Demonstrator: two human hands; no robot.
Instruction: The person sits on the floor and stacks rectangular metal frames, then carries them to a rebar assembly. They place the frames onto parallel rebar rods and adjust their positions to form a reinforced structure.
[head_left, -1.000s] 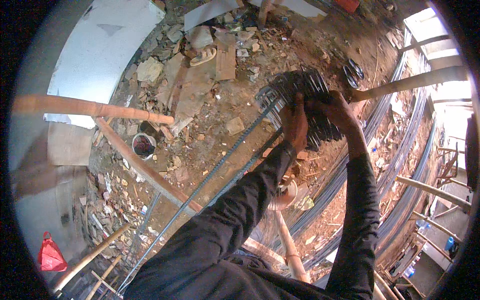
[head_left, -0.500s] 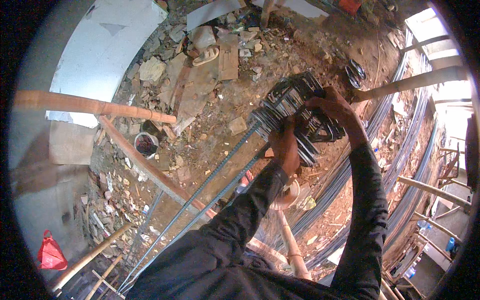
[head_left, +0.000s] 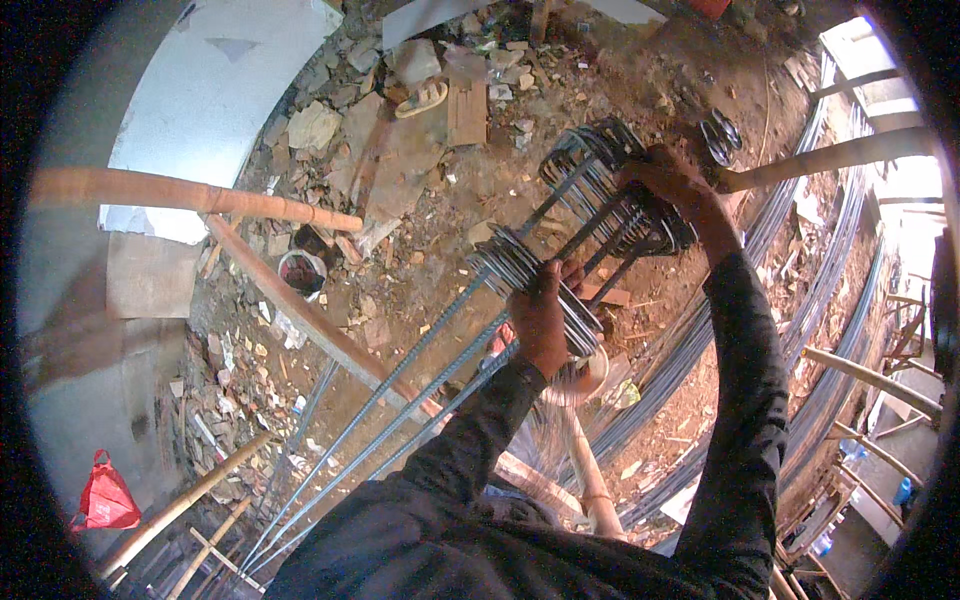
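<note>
Several long ribbed rebars [head_left: 425, 340] slope up from the lower left. A cluster of bent steel stirrups is threaded around them in two groups. My left hand [head_left: 540, 322] is closed on the nearer bunch of stirrups [head_left: 503, 258], thumb on top. Over the farther bunch [head_left: 595, 160], near the bars' far ends, my right hand [head_left: 675, 185] is bent with its fingers around the stirrups; they are partly in shadow. Bare lengths of bar show between the two bunches.
Bamboo poles [head_left: 270, 207] cross at left and right. A bucket [head_left: 302, 274] stands on rubble, and a pale bowl-like container [head_left: 580, 380] lies below my left hand. Long rebar bundles [head_left: 650, 375] run along the right. A red bag [head_left: 108, 492] is at lower left.
My left hand has moved toward me and to the left along the bars with its bunch of stirrups. A gap has opened between the two bunches; my right hand stays at the far one.
</note>
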